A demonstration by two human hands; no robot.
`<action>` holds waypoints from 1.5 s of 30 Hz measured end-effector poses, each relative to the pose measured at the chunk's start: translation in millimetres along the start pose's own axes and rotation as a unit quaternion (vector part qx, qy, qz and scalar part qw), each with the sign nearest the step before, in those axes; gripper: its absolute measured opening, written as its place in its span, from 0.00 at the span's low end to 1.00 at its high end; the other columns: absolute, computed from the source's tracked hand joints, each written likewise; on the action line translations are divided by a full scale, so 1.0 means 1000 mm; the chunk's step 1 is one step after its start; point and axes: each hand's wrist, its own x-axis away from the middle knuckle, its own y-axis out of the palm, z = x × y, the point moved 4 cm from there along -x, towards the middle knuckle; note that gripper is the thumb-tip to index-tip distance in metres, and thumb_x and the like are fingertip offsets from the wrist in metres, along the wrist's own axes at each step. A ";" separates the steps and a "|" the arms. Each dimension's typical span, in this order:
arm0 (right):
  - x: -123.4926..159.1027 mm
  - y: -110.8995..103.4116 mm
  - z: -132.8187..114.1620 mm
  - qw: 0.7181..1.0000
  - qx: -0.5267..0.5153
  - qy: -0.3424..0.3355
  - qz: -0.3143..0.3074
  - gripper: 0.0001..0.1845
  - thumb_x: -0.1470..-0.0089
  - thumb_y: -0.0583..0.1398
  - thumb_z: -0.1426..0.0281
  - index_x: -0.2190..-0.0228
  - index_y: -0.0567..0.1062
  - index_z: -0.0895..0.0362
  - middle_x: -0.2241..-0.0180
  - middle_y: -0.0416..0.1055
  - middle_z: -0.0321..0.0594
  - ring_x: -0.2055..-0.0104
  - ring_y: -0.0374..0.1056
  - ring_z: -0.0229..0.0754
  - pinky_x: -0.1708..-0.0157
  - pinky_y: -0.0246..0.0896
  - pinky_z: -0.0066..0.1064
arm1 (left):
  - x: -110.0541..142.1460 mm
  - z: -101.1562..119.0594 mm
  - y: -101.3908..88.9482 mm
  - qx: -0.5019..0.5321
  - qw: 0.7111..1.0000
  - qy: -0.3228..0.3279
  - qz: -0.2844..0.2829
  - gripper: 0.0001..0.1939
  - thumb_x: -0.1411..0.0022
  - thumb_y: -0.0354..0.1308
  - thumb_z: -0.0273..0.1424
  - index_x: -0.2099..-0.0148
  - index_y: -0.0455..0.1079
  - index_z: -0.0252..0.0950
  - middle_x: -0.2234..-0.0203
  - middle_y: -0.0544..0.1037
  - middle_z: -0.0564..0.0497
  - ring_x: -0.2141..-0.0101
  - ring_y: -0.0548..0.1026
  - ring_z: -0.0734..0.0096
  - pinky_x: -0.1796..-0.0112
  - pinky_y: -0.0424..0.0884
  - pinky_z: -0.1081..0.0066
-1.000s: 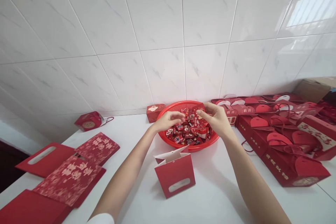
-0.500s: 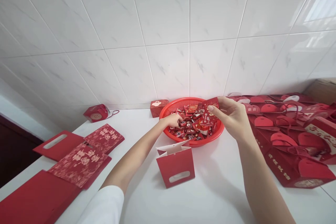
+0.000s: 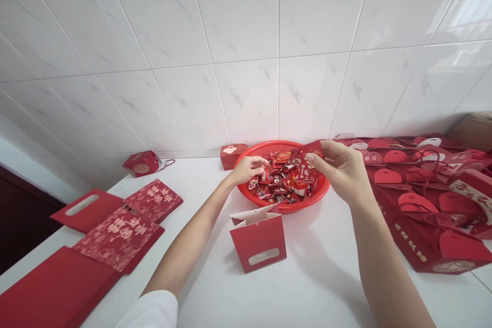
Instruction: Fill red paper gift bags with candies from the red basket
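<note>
My right hand (image 3: 342,169) pinches a red printed packet (image 3: 307,168) between thumb and fingers, over the right side of a red plastic basket (image 3: 249,198). Many small wrapped candies (image 3: 282,184) fill the basket. At its left side, my left hand (image 3: 249,168) has its thumb and fingers curled together on a red wrapped candy (image 3: 266,174); the fingers partly cover it. A red paper gift bag (image 3: 261,241) with an oval handle cut-out stands upright in front of the basket, its top open. Neither hand touches the bag.
Flat red gift bags (image 3: 115,233) lie overlapping on the white table (image 3: 319,287) at left. A small red box (image 3: 143,163) with a cord and another red box (image 3: 231,156) sit near the tiled wall. Rows of red gift boxes (image 3: 426,238) crowd the right, before a brown carton (image 3: 474,130).
My left hand has lifted from among the candies and drawn slightly left and up, a red candy now at its fingertips. My right hand keeps its packet almost in place.
</note>
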 end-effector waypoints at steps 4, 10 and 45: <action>0.000 0.003 0.001 1.000 -0.014 0.008 -0.011 0.16 0.48 0.68 0.55 0.67 0.79 0.56 0.68 0.79 0.42 0.65 0.76 0.47 0.65 0.73 0.36 | 0.016 0.008 -0.007 0.031 0.999 0.015 0.040 0.18 0.40 0.57 0.33 0.50 0.75 0.33 0.57 0.80 0.44 0.58 0.78 0.63 0.55 0.75 0.64; 0.001 0.006 0.002 0.999 -0.038 0.018 -0.020 0.15 0.48 0.69 0.57 0.67 0.80 0.56 0.67 0.79 0.41 0.65 0.76 0.46 0.65 0.74 0.35 | 0.038 0.020 -0.014 0.079 0.992 0.047 0.086 0.16 0.40 0.61 0.38 0.54 0.77 0.34 0.55 0.81 0.42 0.55 0.78 0.58 0.52 0.74 0.61; 0.011 0.020 0.001 0.995 -0.051 0.057 -0.062 0.14 0.48 0.69 0.57 0.66 0.81 0.54 0.68 0.77 0.41 0.66 0.73 0.45 0.68 0.70 0.33 | 0.141 0.119 -0.012 -0.211 0.952 0.220 0.039 0.11 0.32 0.55 0.27 0.59 0.80 0.40 0.59 0.79 0.47 0.65 0.77 0.71 0.63 0.74 0.72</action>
